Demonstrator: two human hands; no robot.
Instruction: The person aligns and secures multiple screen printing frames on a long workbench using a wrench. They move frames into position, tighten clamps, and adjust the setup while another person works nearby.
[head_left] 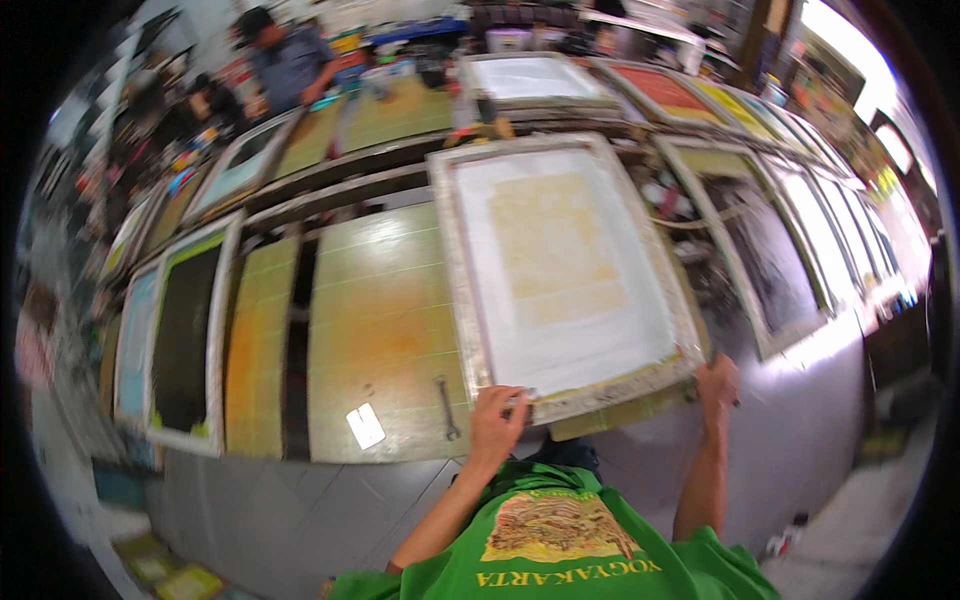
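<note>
A large screen-printing frame (566, 262) with a pale metal rim and white mesh, faintly yellowed in the middle, lies tilted over the long printing table (380, 330). My left hand (497, 418) grips the frame's near rim at its left corner. My right hand (717, 383) holds the same near rim at the right corner. Both forearms rise from my green shirt at the bottom of the view.
A wrench (446, 406) and a small white card (365, 426) lie on the table's near edge. More frames lean at the left (185, 335) and right (760, 250). Another person (290, 60) stands at the far table. Grey floor lies below.
</note>
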